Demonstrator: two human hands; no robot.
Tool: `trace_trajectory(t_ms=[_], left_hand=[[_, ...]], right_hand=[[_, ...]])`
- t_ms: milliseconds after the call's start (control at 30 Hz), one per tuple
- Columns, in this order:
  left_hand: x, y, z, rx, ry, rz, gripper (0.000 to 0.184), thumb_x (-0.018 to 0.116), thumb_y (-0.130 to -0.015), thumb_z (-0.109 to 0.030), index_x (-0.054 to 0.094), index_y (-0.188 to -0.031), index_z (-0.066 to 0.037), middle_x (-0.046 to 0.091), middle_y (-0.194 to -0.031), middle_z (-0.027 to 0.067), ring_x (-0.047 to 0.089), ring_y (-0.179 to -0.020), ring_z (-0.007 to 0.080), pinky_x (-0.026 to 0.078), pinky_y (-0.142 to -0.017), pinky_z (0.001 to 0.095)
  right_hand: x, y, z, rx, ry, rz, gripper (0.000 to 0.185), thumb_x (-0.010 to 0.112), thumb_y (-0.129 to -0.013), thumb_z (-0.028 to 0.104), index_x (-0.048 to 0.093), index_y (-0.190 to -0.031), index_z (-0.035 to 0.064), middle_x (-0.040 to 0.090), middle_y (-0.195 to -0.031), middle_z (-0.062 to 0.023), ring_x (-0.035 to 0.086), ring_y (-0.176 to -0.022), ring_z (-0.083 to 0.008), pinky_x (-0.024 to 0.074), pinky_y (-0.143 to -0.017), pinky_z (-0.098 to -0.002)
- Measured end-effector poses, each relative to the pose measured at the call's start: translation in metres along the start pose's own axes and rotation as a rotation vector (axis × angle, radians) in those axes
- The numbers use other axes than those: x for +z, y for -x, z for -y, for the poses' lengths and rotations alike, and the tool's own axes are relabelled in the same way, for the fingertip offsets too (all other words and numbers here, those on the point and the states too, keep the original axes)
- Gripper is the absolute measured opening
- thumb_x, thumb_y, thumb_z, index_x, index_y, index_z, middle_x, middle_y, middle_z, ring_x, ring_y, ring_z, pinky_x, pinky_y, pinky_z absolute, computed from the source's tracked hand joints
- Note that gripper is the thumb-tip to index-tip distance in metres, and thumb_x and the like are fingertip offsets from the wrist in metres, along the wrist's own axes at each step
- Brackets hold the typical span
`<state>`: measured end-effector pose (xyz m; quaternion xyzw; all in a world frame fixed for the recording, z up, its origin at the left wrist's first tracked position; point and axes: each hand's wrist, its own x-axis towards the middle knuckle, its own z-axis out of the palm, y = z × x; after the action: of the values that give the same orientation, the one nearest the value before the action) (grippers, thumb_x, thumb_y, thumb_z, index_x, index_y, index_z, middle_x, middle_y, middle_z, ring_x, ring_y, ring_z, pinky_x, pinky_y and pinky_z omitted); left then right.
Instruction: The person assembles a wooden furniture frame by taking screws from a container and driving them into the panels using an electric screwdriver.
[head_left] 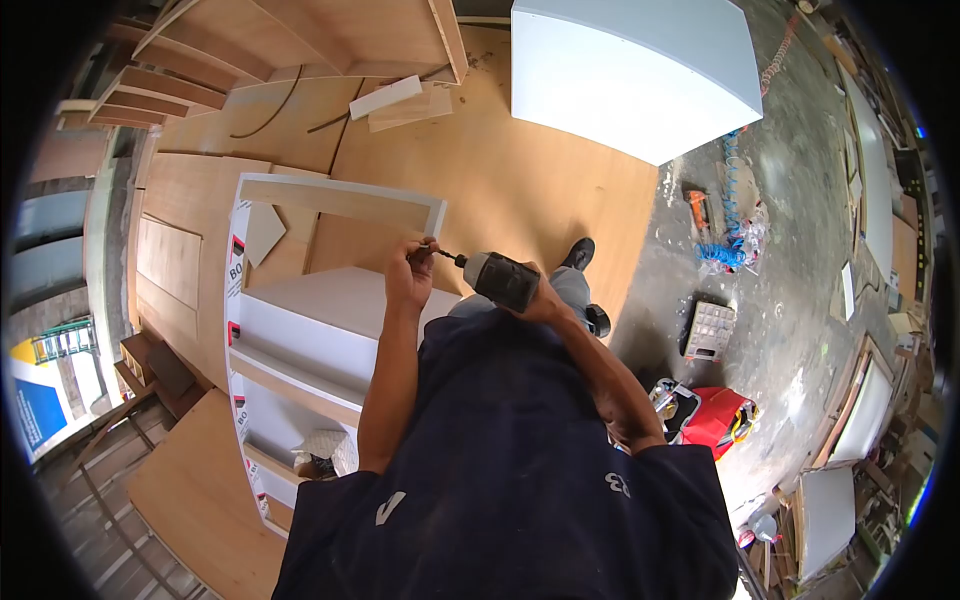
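My right hand (542, 301) grips a cordless drill (503, 281) in front of my body, its long dark bit pointing left. At the bit's tip, the fingers of my left hand (409, 272) are pinched together around something small and dark that I cannot make out. Both hands are above a white cabinet frame (340, 190) with printed lettering along its side edge. Inside the frame are white panels (315, 300) and a crumpled clear plastic bag (330, 452) with dark contents.
A white box-shaped cabinet (630, 80) stands ahead on the plywood sheet (560, 180). To the right, an orange tool (697, 210), a blue coiled hose (722, 250), a compartment case (710, 331) and a red bag (712, 420) lie on the concrete. A wooden shelf unit (300, 40) is far left.
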<state>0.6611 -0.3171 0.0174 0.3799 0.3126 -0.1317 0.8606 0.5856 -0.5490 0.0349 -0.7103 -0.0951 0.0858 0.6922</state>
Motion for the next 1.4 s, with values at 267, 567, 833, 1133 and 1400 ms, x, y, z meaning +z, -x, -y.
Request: trace_trajectory(t_ms=[267,567,833,1133,1400], left_hand=[[0.016,0.01,0.02,0.054,0.013,-0.006,0.012,0.051,-0.094,-0.01,0.056,-0.1,-0.001,0.066,-0.096,0.0157,0.064,-0.08,0.0187,0.045,-0.059,0.0268],[0.02,0.016,0.041,0.101,-0.022,-0.174,0.014,0.059,-0.092,-0.013,0.058,-0.097,-0.001,0.066,-0.089,0.0125,0.065,-0.076,0.0177,0.05,-0.058,0.0238],[0.028,0.016,0.047,0.124,-0.076,-0.253,0.013,0.059,-0.091,-0.012,0.058,-0.097,0.0,0.066,-0.086,0.0111,0.065,-0.069,0.0178,0.052,-0.058,0.0251],[0.036,0.007,0.055,0.13,-0.193,-0.159,0.014,0.06,-0.091,-0.016,0.061,-0.1,-0.005,0.067,-0.091,0.0046,0.06,-0.075,0.0103,0.04,-0.054,0.0217],[0.032,-0.01,0.063,0.015,-0.136,-0.135,0.015,0.06,-0.092,-0.019,0.062,-0.099,-0.007,0.068,-0.089,0.0053,0.062,-0.078,0.0112,0.039,-0.055,0.0226]], right_hand=[[-0.012,-0.017,-0.037,0.002,-0.046,0.063,0.024,0.071,-0.067,0.003,0.061,-0.089,0.0025,0.063,-0.077,-0.0045,0.058,-0.07,-0.0109,0.048,-0.065,-0.0274],[-0.017,-0.015,-0.066,0.102,-0.029,0.166,0.021,0.07,-0.064,0.004,0.062,-0.083,0.0029,0.061,-0.071,-0.0027,0.057,-0.064,-0.0116,0.047,-0.06,-0.0275],[-0.023,-0.01,-0.069,0.155,-0.135,0.134,0.02,0.07,-0.064,0.006,0.061,-0.082,0.0041,0.061,-0.071,-0.0021,0.056,-0.063,-0.0112,0.0458,-0.059,-0.0277],[-0.015,-0.01,-0.089,0.043,-0.083,0.039,0.025,0.072,-0.065,0.008,0.06,-0.086,0.0047,0.061,-0.075,-0.0039,0.058,-0.068,-0.0153,0.0482,-0.064,-0.03],[-0.009,-0.017,-0.102,0.11,-0.226,-0.013,0.037,0.07,-0.066,0.004,0.06,-0.102,0.004,0.064,-0.094,-0.008,0.061,-0.084,-0.0195,0.0496,-0.077,-0.0326]])
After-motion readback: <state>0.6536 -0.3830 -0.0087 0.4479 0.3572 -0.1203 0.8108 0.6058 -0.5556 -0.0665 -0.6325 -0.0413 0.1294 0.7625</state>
